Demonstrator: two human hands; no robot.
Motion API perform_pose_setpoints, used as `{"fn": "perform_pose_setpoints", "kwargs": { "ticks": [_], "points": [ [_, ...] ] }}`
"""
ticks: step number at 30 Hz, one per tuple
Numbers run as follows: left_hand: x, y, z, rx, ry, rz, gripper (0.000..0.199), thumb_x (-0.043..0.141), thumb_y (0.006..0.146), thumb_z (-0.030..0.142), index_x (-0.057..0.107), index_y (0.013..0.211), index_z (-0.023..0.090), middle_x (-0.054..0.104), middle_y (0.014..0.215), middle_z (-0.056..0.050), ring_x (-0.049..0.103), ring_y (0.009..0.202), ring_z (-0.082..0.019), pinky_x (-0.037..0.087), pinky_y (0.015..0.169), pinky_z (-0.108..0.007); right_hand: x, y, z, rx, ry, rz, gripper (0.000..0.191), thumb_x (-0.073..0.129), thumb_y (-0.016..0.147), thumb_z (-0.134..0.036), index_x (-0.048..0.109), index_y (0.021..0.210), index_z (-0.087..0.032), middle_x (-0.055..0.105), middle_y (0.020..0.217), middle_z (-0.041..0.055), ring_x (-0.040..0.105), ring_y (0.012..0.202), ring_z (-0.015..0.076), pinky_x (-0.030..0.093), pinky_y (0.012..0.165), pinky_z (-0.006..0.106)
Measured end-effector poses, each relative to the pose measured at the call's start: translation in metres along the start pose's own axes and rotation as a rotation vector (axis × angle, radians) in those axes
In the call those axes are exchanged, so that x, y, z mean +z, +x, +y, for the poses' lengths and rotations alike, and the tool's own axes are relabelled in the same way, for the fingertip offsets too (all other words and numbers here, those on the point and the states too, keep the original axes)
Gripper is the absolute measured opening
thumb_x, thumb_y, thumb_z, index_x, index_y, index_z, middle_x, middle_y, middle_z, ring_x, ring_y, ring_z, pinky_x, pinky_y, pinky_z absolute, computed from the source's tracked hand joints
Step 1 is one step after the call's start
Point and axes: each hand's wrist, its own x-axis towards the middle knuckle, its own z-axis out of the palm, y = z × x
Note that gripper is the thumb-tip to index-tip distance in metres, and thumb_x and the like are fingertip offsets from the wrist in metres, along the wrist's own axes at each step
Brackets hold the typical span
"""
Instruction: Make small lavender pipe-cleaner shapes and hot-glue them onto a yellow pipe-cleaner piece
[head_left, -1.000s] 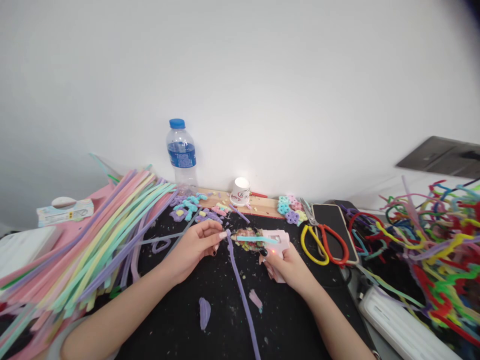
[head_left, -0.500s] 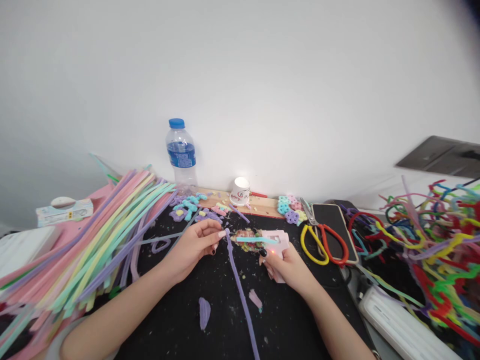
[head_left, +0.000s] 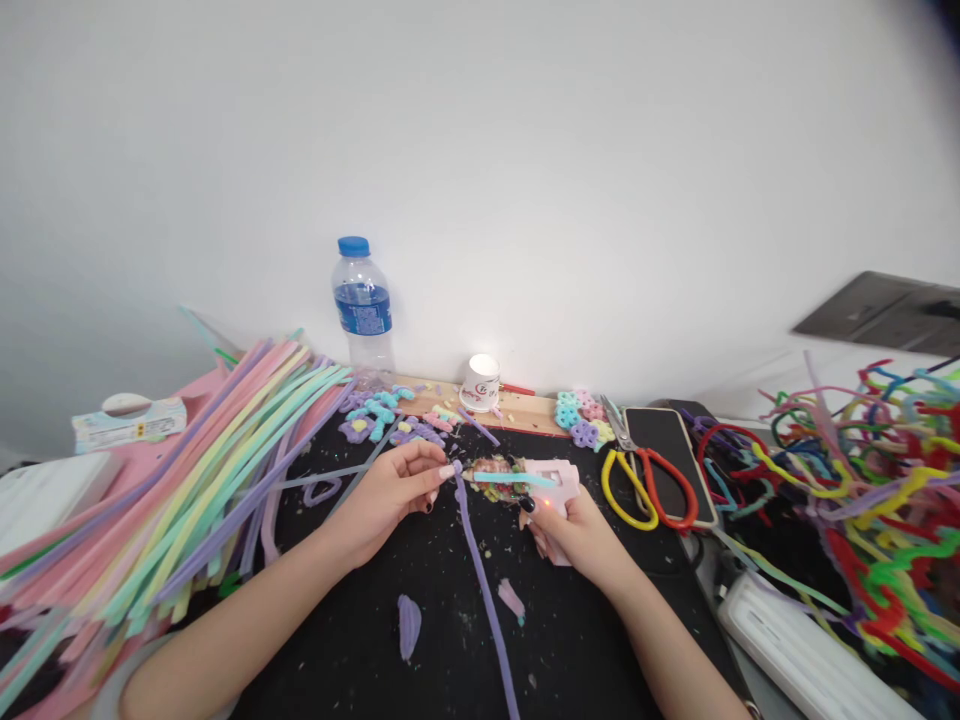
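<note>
One black mat (head_left: 589,650) is fronting a white wall (head_left: 525,180). Over it, the left hand (head_left: 397,490) is pinching a purple stem (head_left: 481,575) by its tip, long axis running nearward; the right hand (head_left: 562,525) is gripping a glue gun (head_left: 565,488), nozzle (head_left: 469,476) pointing left.

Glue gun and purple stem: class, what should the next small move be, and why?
Perhaps dab the far end of the purple stem with the glue gun: the left hand pinches that end, and the right hand has the nozzle close beside it.
</note>
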Motion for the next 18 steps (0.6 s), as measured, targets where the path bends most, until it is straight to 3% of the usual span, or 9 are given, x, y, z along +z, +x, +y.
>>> {"fn": "perform_pose_setpoints", "kwargs": {
  "ticks": [18],
  "points": [
    [0.0006,-0.0001,-0.0008,0.009,0.029,-0.004,0.022,0.071,0.069,0.030,0.057,0.081,0.019,0.050,0.063,0.005,0.045,0.052,-0.006,0.035,0.048,-0.016,-0.0001,-0.0005,0.0003,0.017,0.037,0.011,0.026,0.054,0.078,-0.038,0.051,0.064,-0.016,0.045,0.046,-0.0053,0.042,0.036,0.0068,0.034,0.036,0.019]
  ]
}}
